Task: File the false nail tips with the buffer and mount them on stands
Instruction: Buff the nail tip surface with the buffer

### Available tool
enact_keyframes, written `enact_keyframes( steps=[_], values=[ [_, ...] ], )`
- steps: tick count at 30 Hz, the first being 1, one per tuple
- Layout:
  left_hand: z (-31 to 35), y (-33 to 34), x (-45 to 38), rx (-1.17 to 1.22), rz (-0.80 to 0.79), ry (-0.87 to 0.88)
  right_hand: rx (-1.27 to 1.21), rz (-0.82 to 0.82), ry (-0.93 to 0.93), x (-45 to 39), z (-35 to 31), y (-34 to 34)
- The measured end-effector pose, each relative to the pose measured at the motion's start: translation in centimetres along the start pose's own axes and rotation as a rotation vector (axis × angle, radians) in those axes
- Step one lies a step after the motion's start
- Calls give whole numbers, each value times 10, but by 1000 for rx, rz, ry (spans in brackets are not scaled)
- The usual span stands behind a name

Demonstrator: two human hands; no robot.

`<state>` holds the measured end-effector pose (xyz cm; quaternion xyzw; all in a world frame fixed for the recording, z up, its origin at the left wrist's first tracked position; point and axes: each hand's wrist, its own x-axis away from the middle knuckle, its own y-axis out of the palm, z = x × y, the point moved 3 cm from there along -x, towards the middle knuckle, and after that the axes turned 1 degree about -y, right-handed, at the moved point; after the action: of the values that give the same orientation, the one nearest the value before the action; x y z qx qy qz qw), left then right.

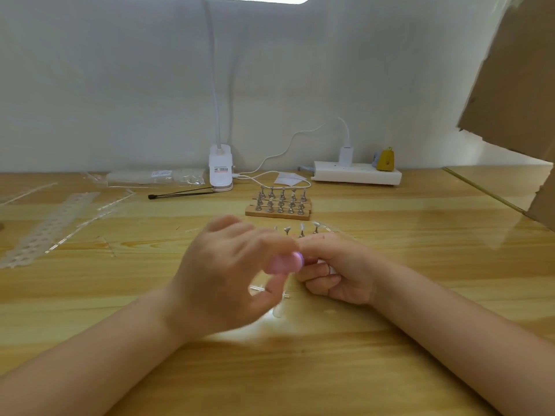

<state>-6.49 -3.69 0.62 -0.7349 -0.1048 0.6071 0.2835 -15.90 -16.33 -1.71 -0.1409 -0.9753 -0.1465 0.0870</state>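
Head view: left hand grips pink oval foam buffer; right hand, 3 o'clock, pinches clear plastic nail tip: light, slippery, hold edges.

Left hand blurred, gripping pink buffer. Right hand curled, pinching something small, indistinct. Behind hands: row of stands carrying nail tips, wooden rack farther back on table.

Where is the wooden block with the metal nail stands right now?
In the head view, the wooden block of stands sits on the table just right of centre, beyond both hands, in front of the white clip lamp and power strip.
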Motion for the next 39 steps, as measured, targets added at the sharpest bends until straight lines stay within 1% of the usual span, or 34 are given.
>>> enact_keyframes(
  steps=[1, 2, 5, 7, 9, 13, 14, 17, 20, 23, 28, 32, 35, 36, 37, 38, 39],
  values=[
    [3, 2, 0, 9, -33, 13, 19, -12, 0, 0, 0, 0],
    [0, 3, 0, -13, -57, -22, 22, -19, 2, 0, 0, 1],
    [-25, -4, 6, -171, -68, -275, 5, -12, 5, 1, 0, 1],
    [-32, -4, 9, -191, -86, -371, -8, 13, 3, 1, 0, 1],
    [-28, 0, 8, -165, -134, -381, -59, 48, -10, 0, 0, -1],
    [-26, 6, 13, -190, -307, -377, -201, 107, -33, -3, 1, -4],
    [-27, 6, 14, -194, -321, -378, -219, 118, -33, -4, 2, -4],
    [-25, 5, 12, -109, -257, -418, -242, 143, -27, -6, 3, -5],
    [-20, 5, 10, 101, -122, -529, -223, 130, -29, -7, 5, -4],
    [-14, 9, 11, 254, -45, -620, -160, 84, -44, -6, 4, -1],
    [-12, 11, 12, 329, 3, -680, -81, 60, -52, -4, 4, 2],
    [-12, 11, 12, 365, 33, -688, -58, 94, -62, -4, 4, 3],
    [-17, 12, 15, 318, 41, -710, -70, 170, -116, -4, 0, 1],
    [-19, 12, 17, 286, 36, -727, -30, 221, -153, -4, -3, -1],
    [-22, 12, 18, 255, 29, -747, 73, 300, -197, -3, -6, -4],
    [-25, 12, 20, 229, 24, -771, 244, 407, -247, -2, -9, -8],
    [-28, 13, 21, 212, 22, -799, 467, 520, -304, -1, -11, -12]
  ],
)
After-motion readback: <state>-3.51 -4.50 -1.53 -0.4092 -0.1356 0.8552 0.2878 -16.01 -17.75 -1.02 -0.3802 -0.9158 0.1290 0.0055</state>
